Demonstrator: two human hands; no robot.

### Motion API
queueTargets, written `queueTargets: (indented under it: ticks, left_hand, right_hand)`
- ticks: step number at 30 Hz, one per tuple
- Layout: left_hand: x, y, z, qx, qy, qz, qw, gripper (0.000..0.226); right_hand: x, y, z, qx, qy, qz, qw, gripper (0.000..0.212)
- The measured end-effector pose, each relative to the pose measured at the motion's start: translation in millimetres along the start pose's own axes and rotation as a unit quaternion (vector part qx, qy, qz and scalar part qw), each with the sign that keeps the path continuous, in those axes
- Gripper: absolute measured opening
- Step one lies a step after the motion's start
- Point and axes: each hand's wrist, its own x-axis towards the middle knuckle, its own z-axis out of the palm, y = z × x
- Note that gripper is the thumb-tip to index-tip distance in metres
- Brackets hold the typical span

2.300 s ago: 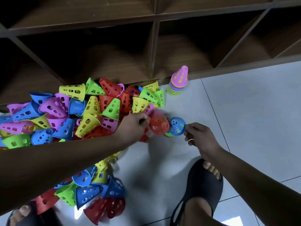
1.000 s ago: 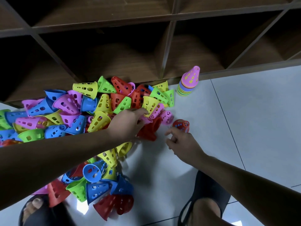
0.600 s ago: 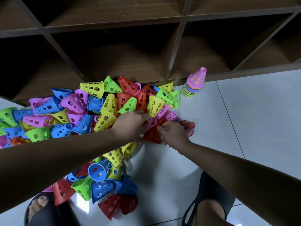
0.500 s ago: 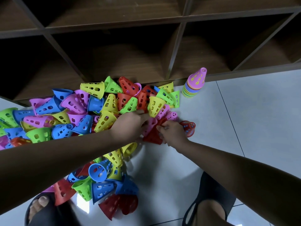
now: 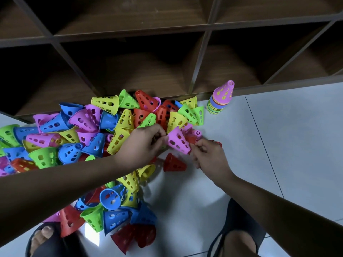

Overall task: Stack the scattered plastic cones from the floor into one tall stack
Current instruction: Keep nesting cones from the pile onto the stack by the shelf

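Two hands now share one pink plastic cone with holes [image 5: 179,140], just pulled off the bright cone heap [image 5: 83,120]. The left hand [image 5: 143,143] pinches its tip and the right hand [image 5: 209,158] pinches its rim. The upright cone stack [image 5: 220,99] (short so far) waits at two o'clock.

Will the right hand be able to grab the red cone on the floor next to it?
Probably yes. The red cone sits on bare floor beside the right hand, nothing between them. But that hand is pinching the pink cone, so it must let go first.
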Motion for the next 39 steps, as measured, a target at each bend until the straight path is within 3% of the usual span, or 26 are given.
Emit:
queueTargets:
  ticks: [11,16,28,31,39]
  left_hand:
    - [5.2,35.1,10.3,-0.212,0.041,-0.117,0.969,0.022]
    - [17.3,40.7,24.5,-0.282,0.008,-0.175,0.943,0.028]
    - [46.7,60.9,79.0,-0.377,-0.066,-0.216,0.898,0.021]
    - [53.3,58.8,88.9,-0.366,-0.091,-0.237,0.895,0.020]
    - [59.6,49.1,93.6,-0.178,-0.117,-0.194,0.958,0.016]
  right_hand:
    - [-15.3,0.0,-58.7,0.113,0.034,0.019,0.993,0.023]
    - [-3.9,26.0,-72.9,0.162,0.040,0.094,0.982,0.024]
    - [7.9,60.1,-77.7,0.066,0.023,0.177,0.982,0.019]
    - [7.8,64.0,-77.1,0.055,0.012,0.203,0.978,0.019]
    - [-9.9,69.8,-67.8,-0.006,-0.060,0.217,0.974,0.013]
